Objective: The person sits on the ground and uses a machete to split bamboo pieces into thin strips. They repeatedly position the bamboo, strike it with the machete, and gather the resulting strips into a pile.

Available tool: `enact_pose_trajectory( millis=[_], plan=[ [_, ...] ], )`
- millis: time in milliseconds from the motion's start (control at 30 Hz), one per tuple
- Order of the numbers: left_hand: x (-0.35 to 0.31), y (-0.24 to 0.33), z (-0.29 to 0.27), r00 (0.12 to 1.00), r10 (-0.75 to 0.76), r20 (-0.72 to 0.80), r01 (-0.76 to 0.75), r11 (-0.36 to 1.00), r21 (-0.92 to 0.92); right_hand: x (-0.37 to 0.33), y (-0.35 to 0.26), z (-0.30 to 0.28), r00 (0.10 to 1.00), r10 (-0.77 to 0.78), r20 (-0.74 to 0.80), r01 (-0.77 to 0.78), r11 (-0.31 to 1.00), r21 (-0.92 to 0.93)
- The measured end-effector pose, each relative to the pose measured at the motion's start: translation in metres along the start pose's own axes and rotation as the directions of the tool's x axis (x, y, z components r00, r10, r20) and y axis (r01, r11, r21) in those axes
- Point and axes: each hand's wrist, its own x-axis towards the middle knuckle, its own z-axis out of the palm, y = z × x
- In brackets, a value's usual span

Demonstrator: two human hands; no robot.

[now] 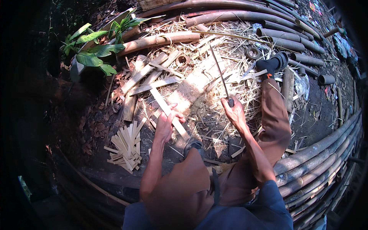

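My left hand (165, 126) is closed around a flat, pale bamboo strip (159, 100), which slants from upper left down toward my left knee. My right hand (235, 112) grips the dark handle of a long, narrow-bladed knife (220, 72). Its blade points up and away, apart from the strip. Beyond and between my hands lies a sunlit wooden block (201, 78) strewn with shavings. A pile of short split bamboo strips (126, 145) rests on the ground left of my left hand.
Thin bamboo shavings (245, 92) litter the ground around my right foot. Split bamboo pieces (147, 73) lie at the far left near a leafy plant (92, 55). Long bamboo poles (237, 16) are stacked at the back, and more poles (306, 155) lie at the right.
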Motion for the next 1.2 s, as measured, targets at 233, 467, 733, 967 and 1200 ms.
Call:
enact_pose_trajectory(
  millis=[233,467,733,967,1200],
  plan=[
    [0.085,-0.023,-0.010,0.913,0.349,-0.211,-0.312,0.931,0.186,-0.050,-0.006,0.033,0.978,0.048,0.202,-0.087,0.978,0.189],
    [0.089,-0.023,0.001,0.845,0.496,-0.200,-0.440,0.857,0.267,-0.058,-0.061,0.040,0.945,-0.007,0.327,-0.054,0.983,0.176],
    [0.089,-0.052,0.009,0.895,0.430,-0.115,-0.389,0.881,0.270,-0.041,-0.089,0.058,0.889,0.094,0.448,-0.342,0.788,0.512],
    [0.082,-0.044,0.024,0.869,0.493,-0.042,-0.435,0.802,0.409,-0.040,-0.093,0.061,0.829,0.131,0.543,-0.466,0.698,0.544],
    [0.075,-0.034,0.033,0.905,0.426,-0.014,-0.365,0.792,0.490,-0.040,-0.094,0.058,0.811,0.150,0.565,-0.507,0.661,0.552]
  ],
)
